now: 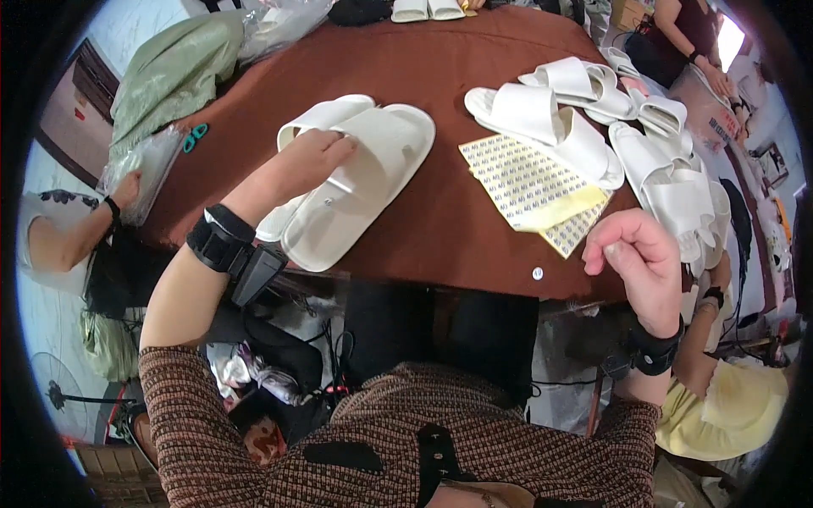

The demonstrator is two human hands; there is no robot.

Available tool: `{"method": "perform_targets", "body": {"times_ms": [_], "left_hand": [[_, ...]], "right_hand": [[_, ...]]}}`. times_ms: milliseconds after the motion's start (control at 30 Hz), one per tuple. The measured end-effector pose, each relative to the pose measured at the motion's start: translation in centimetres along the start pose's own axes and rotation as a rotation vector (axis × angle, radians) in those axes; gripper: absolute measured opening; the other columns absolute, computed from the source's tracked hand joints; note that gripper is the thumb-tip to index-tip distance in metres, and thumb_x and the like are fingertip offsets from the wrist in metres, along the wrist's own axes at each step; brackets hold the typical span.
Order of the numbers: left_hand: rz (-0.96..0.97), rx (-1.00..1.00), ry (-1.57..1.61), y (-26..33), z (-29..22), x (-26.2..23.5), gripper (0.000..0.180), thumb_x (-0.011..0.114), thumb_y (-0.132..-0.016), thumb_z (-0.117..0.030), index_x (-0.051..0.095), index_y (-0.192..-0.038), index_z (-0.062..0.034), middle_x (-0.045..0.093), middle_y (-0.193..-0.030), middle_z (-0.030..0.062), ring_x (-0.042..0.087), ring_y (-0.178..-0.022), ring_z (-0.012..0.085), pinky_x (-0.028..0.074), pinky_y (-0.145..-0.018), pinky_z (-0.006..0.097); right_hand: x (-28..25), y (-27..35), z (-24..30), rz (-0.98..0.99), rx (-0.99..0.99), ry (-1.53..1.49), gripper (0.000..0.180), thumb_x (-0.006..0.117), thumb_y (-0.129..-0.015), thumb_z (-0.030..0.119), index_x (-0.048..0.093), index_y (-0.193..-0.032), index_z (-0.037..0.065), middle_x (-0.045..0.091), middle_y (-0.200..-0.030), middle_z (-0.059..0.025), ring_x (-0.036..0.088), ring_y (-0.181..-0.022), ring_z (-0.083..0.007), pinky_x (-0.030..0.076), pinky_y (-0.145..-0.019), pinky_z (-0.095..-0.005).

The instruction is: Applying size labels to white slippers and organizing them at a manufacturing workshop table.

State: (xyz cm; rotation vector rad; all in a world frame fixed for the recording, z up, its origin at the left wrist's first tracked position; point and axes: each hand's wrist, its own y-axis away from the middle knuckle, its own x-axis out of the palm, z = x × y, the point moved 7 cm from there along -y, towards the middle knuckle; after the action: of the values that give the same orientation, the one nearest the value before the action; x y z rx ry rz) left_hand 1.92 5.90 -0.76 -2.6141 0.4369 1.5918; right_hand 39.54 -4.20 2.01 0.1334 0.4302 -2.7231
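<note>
A pair of white slippers (360, 190) lies side by side in front of me, toes pointing away. My left hand (315, 165) is closed on the strap of these slippers, its fingers bent over the band. A small round sticker shows on the insole of the right slipper. To the right lies a sheet of small round stickers (517, 173) with a pale yellow backing strip (566, 209) folded over it. Beside its near corner my right hand (637, 258) hovers with curled fingers; whatever they pinch, if anything, cannot be made out. One loose round sticker (537, 273) sits near the table's front edge.
More white slippers (677, 182) are piled on the right of the brown-covered table (440, 68). Teal scissors (195, 137) and clear plastic bags (152, 165) lie at the left. Other people's arms reach in at left (85, 237) and right (694, 51).
</note>
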Motion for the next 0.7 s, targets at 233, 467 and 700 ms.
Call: {"method": "perform_targets", "body": {"times_ms": [233,467,700], "left_hand": [[-0.025,0.150,-0.099,1.9,-4.0,0.9,0.040,0.048,-0.103,-0.028,0.063,-0.120,0.0061,0.067,-0.118,0.0243,0.063,-0.109,0.0374,0.047,-0.096,0.040],[-0.294,0.133,-0.171,6.6,0.4,-2.1,0.035,0.061,-0.096,-0.028,0.069,-0.113,0.0016,0.069,-0.111,0.0219,0.066,-0.102,0.0364,0.050,-0.092,0.041],[-0.426,0.049,-0.082,10.5,5.1,0.9,0.033,0.072,-0.088,-0.021,0.069,-0.115,-0.0018,0.063,-0.109,0.0193,0.062,-0.102,0.0359,0.050,-0.089,0.042]], "right_hand": [[1.2,2.0,0.1,0.028,0.003,-0.031,0.012,0.054,-0.100,-0.001,0.063,-0.107,-0.002,0.070,-0.093,-0.0065,0.066,-0.081,-0.0101,0.054,-0.076,-0.0239],[0.8,3.0,-1.6,0.011,0.030,-0.048,0.014,0.052,-0.099,-0.003,0.064,-0.107,-0.001,0.070,-0.094,-0.0056,0.066,-0.081,-0.0086,0.055,-0.076,-0.0232],[4.7,1.2,-2.7,0.094,0.013,0.028,0.017,0.055,-0.097,-0.002,0.064,-0.111,-0.001,0.069,-0.099,-0.0058,0.067,-0.086,-0.0114,0.056,-0.078,-0.0259]]}}
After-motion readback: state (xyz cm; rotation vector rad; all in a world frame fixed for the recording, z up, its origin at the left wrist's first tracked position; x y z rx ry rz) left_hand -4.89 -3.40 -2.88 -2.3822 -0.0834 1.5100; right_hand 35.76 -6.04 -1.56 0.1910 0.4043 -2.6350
